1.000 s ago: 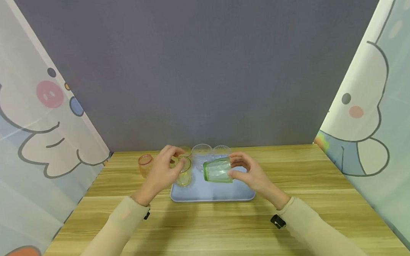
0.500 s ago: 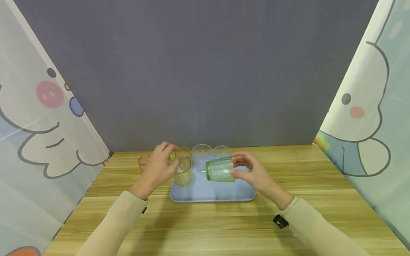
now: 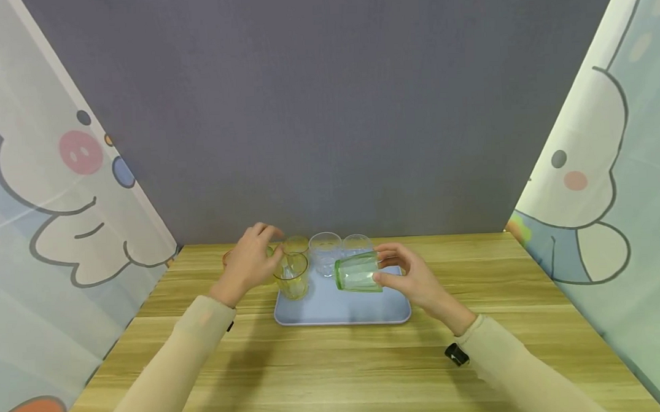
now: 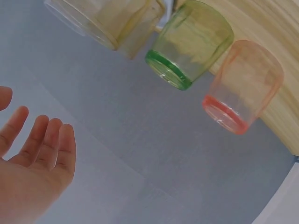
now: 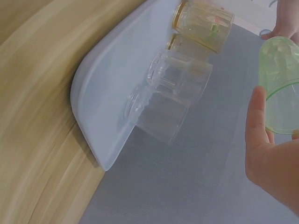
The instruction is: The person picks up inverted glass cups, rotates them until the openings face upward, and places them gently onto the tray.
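My right hand [image 3: 405, 279] holds a green glass [image 3: 357, 272] sideways above the pale blue tray [image 3: 340, 307], its thick base pointing left. Thumb and fingers grip it near the mouth. My left hand [image 3: 248, 262] holds nothing; its fingers are loosely bent in the left wrist view, beside a yellow glass [image 3: 293, 284] upright on the tray. Partly behind that hand in the head view, a second green glass [image 4: 189, 44] and an orange glass [image 4: 245, 84] stand upside down on the table, thick coloured bases up.
Two clear glasses, a larger one [image 3: 325, 246] and another [image 3: 357, 243] to its right, stand upright along the tray's back. Behind the front yellow glass is another yellow glass [image 3: 296, 243]. A grey panel [image 3: 326, 120] rises behind the wooden table [image 3: 337, 371].
My left hand has moved left and back, away from the front yellow glass and over the orange one. My right hand has shifted slightly right with the green glass still held sideways.
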{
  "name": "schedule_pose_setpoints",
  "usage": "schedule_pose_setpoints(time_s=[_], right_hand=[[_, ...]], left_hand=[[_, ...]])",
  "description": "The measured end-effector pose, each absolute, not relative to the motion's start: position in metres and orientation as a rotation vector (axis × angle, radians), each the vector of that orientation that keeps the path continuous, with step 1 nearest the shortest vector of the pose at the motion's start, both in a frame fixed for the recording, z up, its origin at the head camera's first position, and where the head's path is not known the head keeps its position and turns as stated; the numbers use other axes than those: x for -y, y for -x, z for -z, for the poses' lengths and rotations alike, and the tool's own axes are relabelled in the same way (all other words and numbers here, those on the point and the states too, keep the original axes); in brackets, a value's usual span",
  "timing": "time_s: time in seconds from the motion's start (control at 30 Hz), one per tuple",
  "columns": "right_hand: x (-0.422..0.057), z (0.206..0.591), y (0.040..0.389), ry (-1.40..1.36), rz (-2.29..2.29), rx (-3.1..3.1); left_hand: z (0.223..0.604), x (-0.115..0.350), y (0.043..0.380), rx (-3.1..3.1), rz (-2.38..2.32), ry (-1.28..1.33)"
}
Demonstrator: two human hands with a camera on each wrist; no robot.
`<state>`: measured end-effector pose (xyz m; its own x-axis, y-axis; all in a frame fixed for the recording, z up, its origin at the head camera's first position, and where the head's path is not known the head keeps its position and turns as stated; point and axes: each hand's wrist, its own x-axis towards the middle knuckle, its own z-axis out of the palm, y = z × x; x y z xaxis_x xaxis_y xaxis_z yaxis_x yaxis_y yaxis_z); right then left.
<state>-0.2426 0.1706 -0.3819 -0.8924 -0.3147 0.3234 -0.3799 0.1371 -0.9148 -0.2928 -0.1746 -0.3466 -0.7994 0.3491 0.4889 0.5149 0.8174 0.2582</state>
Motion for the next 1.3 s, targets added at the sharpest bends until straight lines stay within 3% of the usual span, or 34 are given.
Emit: schedule_pose_setpoints(time_s=[1.3], right_hand=[[-0.175, 0.382, 0.247, -0.689, -1.714, 2.469]], left_hand=[[0.372, 0.208, 0.335, 2.958, 0.487, 0.419]])
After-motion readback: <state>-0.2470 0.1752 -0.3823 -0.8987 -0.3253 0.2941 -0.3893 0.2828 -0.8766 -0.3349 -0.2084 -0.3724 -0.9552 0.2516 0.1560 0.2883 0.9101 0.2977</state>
